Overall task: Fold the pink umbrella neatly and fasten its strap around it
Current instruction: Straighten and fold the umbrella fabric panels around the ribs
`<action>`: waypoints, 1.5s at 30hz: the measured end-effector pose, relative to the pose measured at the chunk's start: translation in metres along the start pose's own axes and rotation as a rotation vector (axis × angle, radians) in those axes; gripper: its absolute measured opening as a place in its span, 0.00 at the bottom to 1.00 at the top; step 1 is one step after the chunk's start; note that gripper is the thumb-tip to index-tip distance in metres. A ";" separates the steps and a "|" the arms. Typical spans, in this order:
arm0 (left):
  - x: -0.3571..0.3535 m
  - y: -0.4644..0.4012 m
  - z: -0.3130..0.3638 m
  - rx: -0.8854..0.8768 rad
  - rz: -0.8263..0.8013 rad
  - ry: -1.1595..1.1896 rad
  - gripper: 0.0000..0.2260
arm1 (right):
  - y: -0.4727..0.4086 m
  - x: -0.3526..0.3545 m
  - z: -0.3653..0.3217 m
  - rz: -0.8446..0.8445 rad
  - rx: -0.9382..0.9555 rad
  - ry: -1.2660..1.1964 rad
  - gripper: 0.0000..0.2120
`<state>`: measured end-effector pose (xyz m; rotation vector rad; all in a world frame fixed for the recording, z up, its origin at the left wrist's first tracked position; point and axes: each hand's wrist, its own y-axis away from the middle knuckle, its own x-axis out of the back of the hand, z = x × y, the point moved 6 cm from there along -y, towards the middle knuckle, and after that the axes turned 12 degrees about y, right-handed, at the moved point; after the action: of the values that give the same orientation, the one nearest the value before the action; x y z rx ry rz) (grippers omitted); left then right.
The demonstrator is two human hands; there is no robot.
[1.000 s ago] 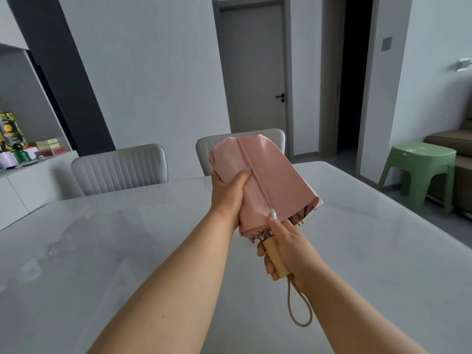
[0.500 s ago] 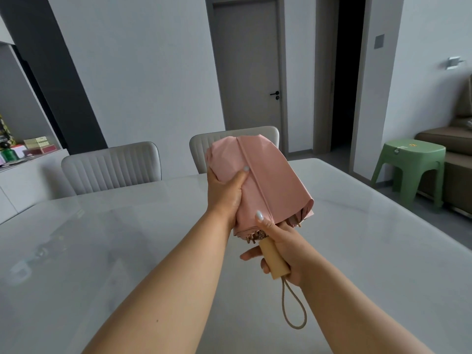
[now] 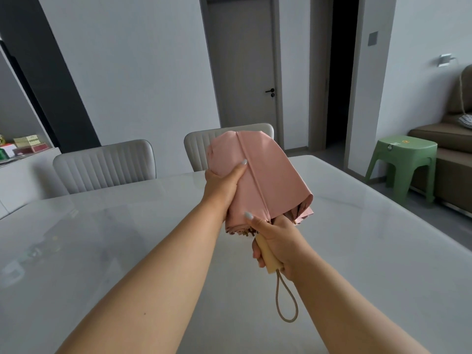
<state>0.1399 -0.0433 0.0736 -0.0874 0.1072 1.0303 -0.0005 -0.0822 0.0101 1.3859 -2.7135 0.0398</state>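
Observation:
The pink umbrella (image 3: 268, 175) is collapsed and held in the air above the white table (image 3: 357, 251), its tip pointing away from me. Its canopy is loosely gathered, with a ridge running down the middle and the fabric flaring at the lower edge. My left hand (image 3: 222, 185) grips the canopy on its left side, thumb across the fabric. My right hand (image 3: 275, 241) is closed around the pale wooden handle (image 3: 268, 256), thumb pressing the canopy's lower edge. A tan cord loop (image 3: 286, 302) hangs from the handle. The fastening strap is not visible.
Two grey padded chairs (image 3: 104, 164) stand at the table's far side. A green plastic stool (image 3: 403, 162) and a brown sofa (image 3: 449, 149) are at the right. A closed grey door (image 3: 242, 67) is behind. Boxes sit on a sideboard (image 3: 25, 146) at the left.
The umbrella and both hands stay in nearly the same grip. My right fingers have closed back around the handle after loosening half a second ago. The view has shifted slightly.

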 end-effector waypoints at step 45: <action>-0.024 -0.041 0.131 -0.089 -0.197 -0.430 0.09 | 0.004 -0.015 -0.003 -0.097 0.096 0.184 0.19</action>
<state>0.1694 -0.0685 0.2074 0.0436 -0.3324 0.8369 0.0054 -0.0677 0.0114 1.4583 -2.5221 0.2790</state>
